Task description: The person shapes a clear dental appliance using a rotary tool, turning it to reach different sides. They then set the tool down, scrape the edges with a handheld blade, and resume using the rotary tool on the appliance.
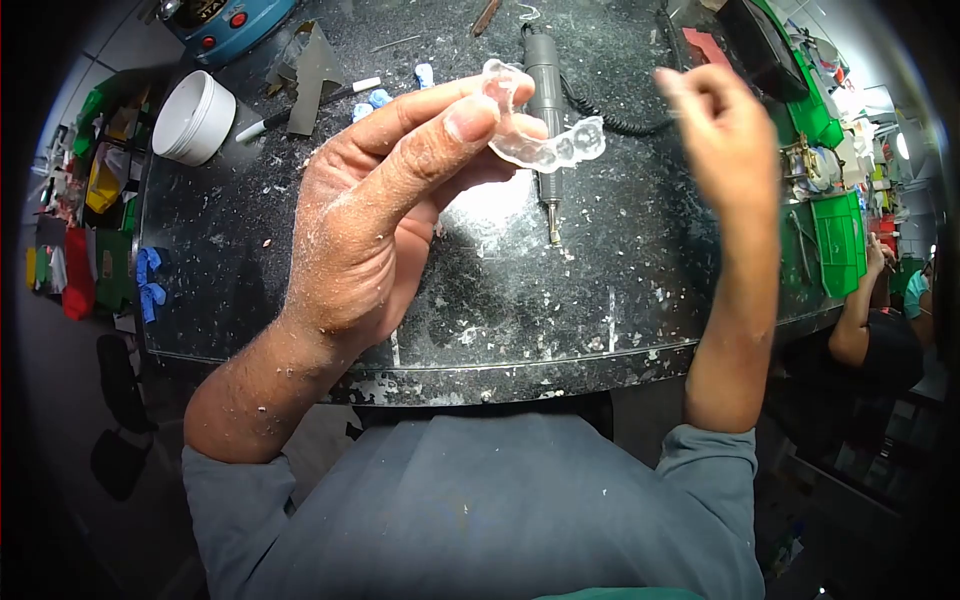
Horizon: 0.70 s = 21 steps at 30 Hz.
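Note:
A clear dental splint (562, 150), shaped like an arch with tooth hollows, is pinched between the thumb and fingers of my left hand (375, 190). White dust coats that hand and forearm. Behind the splint, a grey rotary handpiece (543, 75) lies on the bench, its bur pointing toward me and a coiled cord to its right. My right hand (725, 125) is raised over the right side of the bench, apart from the splint. Motion smears its fingers, and I see no object in them.
The dark bench (540, 310) is strewn with white debris. A white tub (197, 118), a marker (310, 110), sandpaper (315, 75) and blue scraps (150, 285) are at left. A blue machine (235, 25) stands behind. Green bins (838, 240) line the right; another person's arm (855, 310) shows beyond.

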Each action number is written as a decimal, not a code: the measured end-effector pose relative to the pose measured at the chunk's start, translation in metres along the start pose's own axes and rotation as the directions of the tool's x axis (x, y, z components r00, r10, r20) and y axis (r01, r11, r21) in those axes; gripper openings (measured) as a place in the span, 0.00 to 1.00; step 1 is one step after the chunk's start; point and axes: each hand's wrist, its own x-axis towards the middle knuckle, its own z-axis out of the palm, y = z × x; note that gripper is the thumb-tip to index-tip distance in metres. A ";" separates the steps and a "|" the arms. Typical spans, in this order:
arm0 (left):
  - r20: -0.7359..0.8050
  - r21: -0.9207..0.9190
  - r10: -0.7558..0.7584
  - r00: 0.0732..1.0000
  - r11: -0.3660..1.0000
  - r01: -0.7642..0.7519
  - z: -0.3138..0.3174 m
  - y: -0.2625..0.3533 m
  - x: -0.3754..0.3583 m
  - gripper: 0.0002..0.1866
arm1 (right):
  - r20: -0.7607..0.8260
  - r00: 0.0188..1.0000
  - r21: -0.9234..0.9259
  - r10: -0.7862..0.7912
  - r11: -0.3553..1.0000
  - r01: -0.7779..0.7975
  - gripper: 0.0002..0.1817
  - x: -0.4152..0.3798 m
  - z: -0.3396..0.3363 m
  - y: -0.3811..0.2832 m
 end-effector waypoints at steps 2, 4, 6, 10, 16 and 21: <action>0.020 -0.033 -0.019 1.000 0.999 0.019 -0.002 -0.001 0.000 0.22 | 0.353 0.935 -0.068 0.031 0.998 -0.007 0.33 -0.018 0.021 -0.022; 0.042 -0.067 -0.047 0.998 0.997 0.050 -0.003 -0.001 -0.001 0.23 | 0.446 0.895 -0.115 -0.009 0.991 0.067 0.38 -0.033 0.038 -0.036; 0.031 -0.170 -0.093 0.995 0.981 0.097 -0.002 -0.001 -0.001 0.24 | 0.445 0.894 -0.145 -0.056 0.980 0.134 0.36 -0.036 0.044 -0.039; 0.099 -0.233 -0.113 0.989 0.963 0.133 -0.004 0.000 -0.001 0.23 | 0.387 0.917 0.004 -0.099 0.994 0.106 0.28 -0.028 0.053 -0.025; 0.009 -0.199 -0.189 0.982 0.962 0.187 0.004 0.006 0.001 0.23 | 0.538 0.828 0.843 -0.157 0.103 -0.528 0.17 -0.023 0.032 -0.026; -0.004 -0.202 -0.087 0.996 0.976 0.084 0.001 0.003 0.007 0.25 | -0.032 0.922 0.997 -0.385 0.051 0.055 0.16 -0.031 0.025 -0.022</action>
